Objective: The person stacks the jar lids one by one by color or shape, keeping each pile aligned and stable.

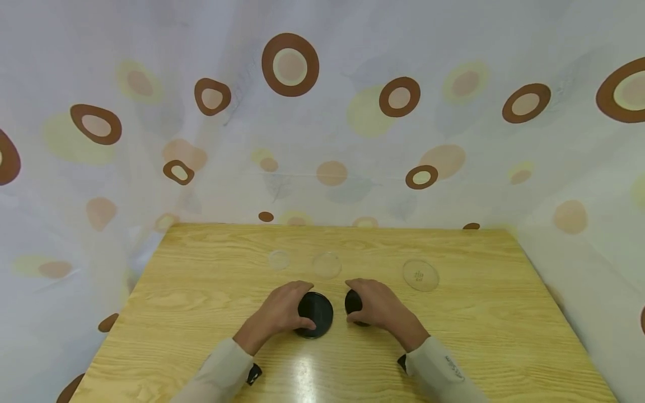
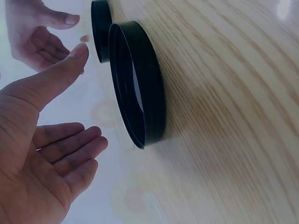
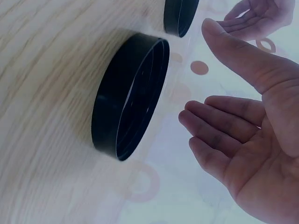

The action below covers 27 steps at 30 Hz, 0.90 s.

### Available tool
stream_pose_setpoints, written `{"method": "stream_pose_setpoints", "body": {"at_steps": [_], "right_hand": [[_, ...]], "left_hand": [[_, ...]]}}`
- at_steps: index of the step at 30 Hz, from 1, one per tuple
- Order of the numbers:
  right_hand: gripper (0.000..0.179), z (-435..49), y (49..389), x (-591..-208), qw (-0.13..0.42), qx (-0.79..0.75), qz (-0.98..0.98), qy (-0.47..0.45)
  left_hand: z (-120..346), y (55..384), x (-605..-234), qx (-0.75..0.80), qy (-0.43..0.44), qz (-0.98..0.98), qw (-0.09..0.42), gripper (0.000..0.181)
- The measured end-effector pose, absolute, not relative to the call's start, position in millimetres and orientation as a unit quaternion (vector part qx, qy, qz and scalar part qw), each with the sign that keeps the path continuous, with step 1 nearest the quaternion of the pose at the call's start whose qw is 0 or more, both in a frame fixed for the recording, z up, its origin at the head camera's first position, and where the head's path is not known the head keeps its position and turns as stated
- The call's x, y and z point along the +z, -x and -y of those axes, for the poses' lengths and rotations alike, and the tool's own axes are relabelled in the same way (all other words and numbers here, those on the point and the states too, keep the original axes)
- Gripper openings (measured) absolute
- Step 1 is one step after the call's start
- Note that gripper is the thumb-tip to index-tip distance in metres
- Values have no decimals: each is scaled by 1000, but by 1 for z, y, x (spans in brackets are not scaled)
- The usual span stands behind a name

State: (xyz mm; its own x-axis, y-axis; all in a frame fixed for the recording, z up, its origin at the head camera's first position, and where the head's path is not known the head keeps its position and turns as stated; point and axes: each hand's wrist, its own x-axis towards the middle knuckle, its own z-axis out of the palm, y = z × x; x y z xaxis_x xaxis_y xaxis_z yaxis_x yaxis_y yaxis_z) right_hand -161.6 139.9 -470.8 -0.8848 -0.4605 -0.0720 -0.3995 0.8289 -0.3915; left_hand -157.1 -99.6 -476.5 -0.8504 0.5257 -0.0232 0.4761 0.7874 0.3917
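Observation:
Two round black lids lie on the wooden table, each with a raised rim and its hollow side up. My left hand (image 1: 284, 307) is held over the left black lid (image 1: 318, 316), thumb and fingers spread apart. In the left wrist view, a gap shows between the fingers (image 2: 88, 142) and that lid's rim (image 2: 152, 84). Over the right black lid (image 1: 354, 307) hovers my right hand (image 1: 379, 305), covering part of it in the head view. The right wrist view shows its fingers (image 3: 219, 121) apart from the lid's wall (image 3: 114, 93). Neither hand holds anything.
Beyond the hands lie a small clear disc (image 1: 279, 259), a larger clear disc (image 1: 327, 265) and, to the right, a clear disc with dark markings (image 1: 420, 275). A patterned pale sheet (image 1: 322, 129) rises behind and beside the wooden table (image 1: 484, 336).

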Motion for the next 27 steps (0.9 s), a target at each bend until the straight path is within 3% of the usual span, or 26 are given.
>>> {"method": "stream_pose_setpoints", "body": {"at_steps": [27], "right_hand": [[72, -175, 159, -467, 106, -200, -958, 173]], "left_hand": [[53, 170, -490, 180, -282, -940, 70, 80]]}}
